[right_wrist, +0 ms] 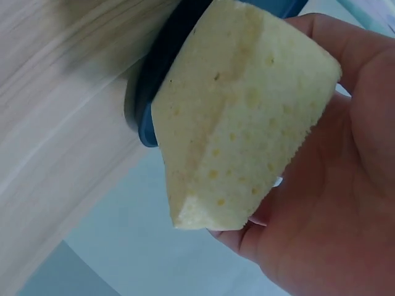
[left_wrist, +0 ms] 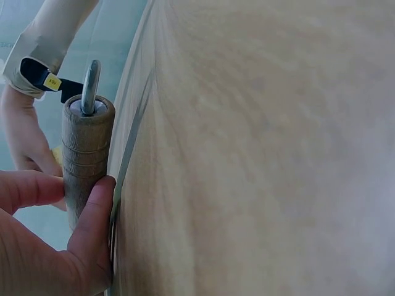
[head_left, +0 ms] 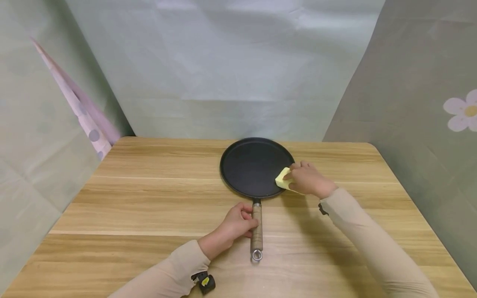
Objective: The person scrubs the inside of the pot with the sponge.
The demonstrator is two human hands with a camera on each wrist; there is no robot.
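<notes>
Two hands at work on one pan. Head view: black flat pan [head_left: 253, 167] sits mid tabletop [head_left: 149, 194], handle [head_left: 256, 225] pointing toward the person. Left hand [head_left: 235, 223] curls round the wooden handle from the left side. Right hand [head_left: 307, 179] pinches a yellow sponge [head_left: 282, 179] down on the pan's right inner edge. Beige sleeves on both arms.

Left wrist view: thumb and finger clamp the handle [left_wrist: 85, 154], metal hanging loop [left_wrist: 91, 86] sticking out of its end; the other arm's cuff shows behind it, tabletop [left_wrist: 265, 154] fills the rest.

Right wrist view: sponge [right_wrist: 237, 117] fills the frame, held between curled fingers and palm of the right hand [right_wrist: 333, 203], one corner by the dark pan rim [right_wrist: 163, 68].

To do it well, my read: keep the handle grip firm so the pan doesn't spin, press the sponge flat rather than on a corner, work along the rim with overlapping strokes.
</notes>
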